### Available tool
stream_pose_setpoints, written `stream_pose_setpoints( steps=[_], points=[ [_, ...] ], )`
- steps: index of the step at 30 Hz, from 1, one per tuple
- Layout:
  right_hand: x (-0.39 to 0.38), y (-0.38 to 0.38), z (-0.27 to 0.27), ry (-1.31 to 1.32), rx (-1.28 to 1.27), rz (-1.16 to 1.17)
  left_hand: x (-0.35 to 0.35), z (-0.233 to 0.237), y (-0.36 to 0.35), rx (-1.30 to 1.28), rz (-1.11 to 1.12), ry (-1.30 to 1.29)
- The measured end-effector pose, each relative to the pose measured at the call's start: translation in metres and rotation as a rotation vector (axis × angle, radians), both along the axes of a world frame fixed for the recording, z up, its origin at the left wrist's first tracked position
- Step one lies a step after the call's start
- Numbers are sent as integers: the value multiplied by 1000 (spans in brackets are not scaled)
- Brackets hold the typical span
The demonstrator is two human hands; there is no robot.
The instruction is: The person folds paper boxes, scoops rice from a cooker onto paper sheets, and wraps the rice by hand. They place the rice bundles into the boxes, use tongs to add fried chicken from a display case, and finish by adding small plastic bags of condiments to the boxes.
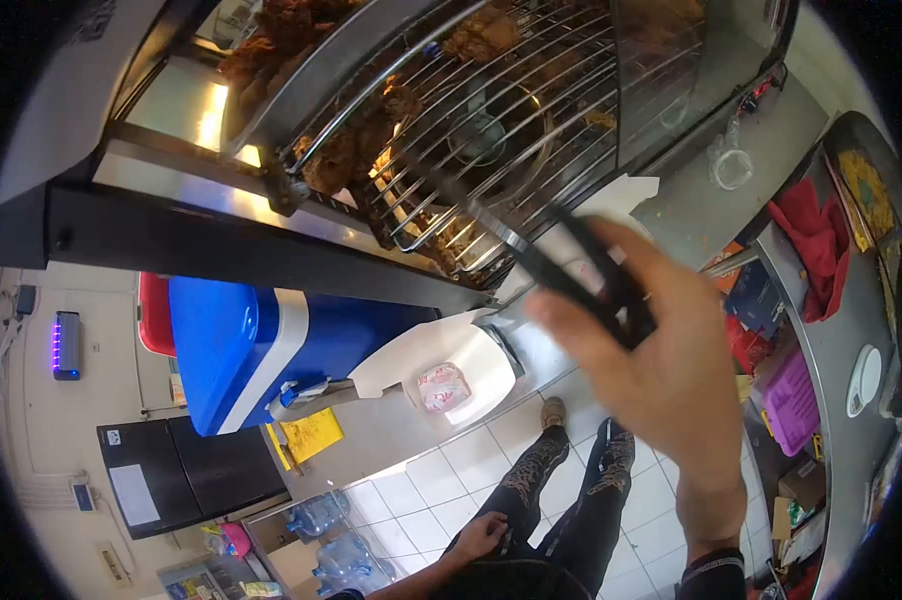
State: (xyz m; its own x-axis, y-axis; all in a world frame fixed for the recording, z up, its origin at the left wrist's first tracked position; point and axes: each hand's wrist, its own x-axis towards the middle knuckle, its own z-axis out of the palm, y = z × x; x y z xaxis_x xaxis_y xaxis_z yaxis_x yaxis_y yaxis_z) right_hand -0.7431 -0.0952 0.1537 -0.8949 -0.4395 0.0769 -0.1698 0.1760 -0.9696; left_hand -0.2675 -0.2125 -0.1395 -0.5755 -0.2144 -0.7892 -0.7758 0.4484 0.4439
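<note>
Filling the top of the view, the warming cabinet (221, 240) holds a wire rack (541, 120) loaded with fried chicken (351, 150). Below it, an open white box (401, 360) sits on the surface. Black tongs (531, 260) run from 4 o'clock at the grip to 10 o'clock at the tips, which end just beside the chicken; blur hides any contact. The right hand (661, 370) is wrapped around the tongs' handle end, and the chicken lies toward 10 o'clock from it. The left hand (481, 535) is well apart at 6 o'clock, lying loose on the thigh and holding nothing.
</note>
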Motion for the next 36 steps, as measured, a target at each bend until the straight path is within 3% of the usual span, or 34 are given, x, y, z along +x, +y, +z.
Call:
stream_pose_setpoints(
  steps=[2, 7, 11, 16, 18, 22, 29, 30, 32, 36],
  points=[
    [6, -6, 4, -169, -50, 150, -7, 10, 0, -5, -8, 13],
    [-5, -41, 18, -377, -63, 257, 2, 2, -7, 34, 38, 28],
    [-12, -70, 27, -656, -130, 228, 1, 8, -12, 13, 69, 28],
    [-8, -73, 31, -643, -194, 227, 9, -8, -21, -12, 24, 132],
    [-1, -64, 36, -607, -189, 172, 15, -21, -25, 65, 112, 154],
    [9, -29, 42, -654, -145, 74, 7, -10, -31, -30, 118, 183],
    [43, 53, 5, -801, -297, 46, 12, -19, -47, -55, 244, 160],
    [49, 63, 4, -787, -283, 38, 10, -11, -49, -80, 245, 165],
    [64, 85, 5, -766, -247, 30, 28, -41, -56, -122, 243, 93],
    [104, 118, 2, -795, -128, 106, 35, -33, -57, -157, 287, 58]
  ],
)
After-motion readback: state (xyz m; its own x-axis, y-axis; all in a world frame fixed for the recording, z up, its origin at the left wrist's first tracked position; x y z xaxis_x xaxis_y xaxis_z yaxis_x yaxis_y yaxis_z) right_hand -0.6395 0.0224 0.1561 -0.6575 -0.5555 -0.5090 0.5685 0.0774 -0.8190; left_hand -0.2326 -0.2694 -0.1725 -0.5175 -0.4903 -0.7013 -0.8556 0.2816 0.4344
